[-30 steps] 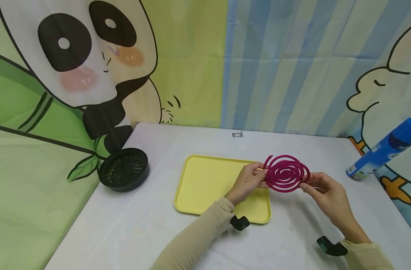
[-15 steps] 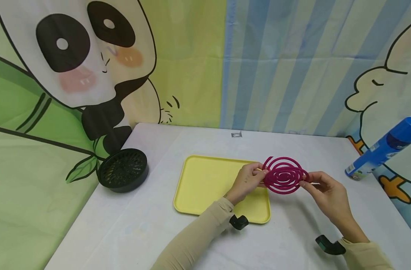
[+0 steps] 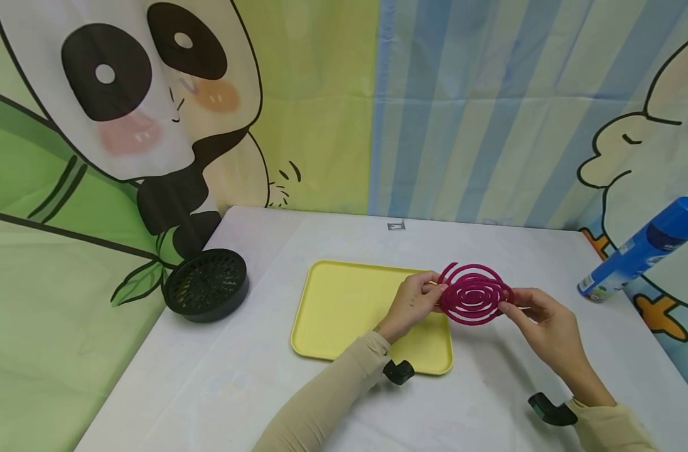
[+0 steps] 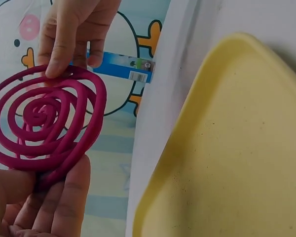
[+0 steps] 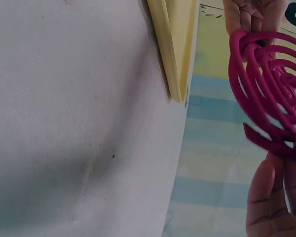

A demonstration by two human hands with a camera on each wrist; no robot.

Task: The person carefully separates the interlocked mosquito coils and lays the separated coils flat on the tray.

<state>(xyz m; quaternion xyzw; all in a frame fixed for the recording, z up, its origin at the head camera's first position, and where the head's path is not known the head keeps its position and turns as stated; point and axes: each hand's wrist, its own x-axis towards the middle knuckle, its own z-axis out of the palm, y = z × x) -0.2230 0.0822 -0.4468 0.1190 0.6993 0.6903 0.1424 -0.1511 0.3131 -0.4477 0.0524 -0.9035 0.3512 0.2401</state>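
A magenta mosquito coil (image 3: 473, 295) is held up in the air over the table, its spiral rings overlapping and partly spread apart. My left hand (image 3: 413, 306) pinches its left edge, above the right part of the yellow tray (image 3: 344, 307). At the opposite edge, my right hand (image 3: 553, 326) grips the rim between thumb and fingers. Seen from the left wrist, the coil (image 4: 49, 118) spans both hands, the thumb lying over its near rim. In the right wrist view a loose end of the coil (image 5: 266, 140) sticks out near the right fingers.
A round black holder with a slotted top (image 3: 205, 285) stands at the table's left edge. A blue spray can (image 3: 640, 251) stands at the right edge. The white table (image 3: 208, 383) meets a cartoon-printed curtain (image 3: 321, 113) at the back.
Both hands keep their hold on the coil. It has tilted slightly and shifted a little left, with the right hand following. The tray, holder and can stay put.
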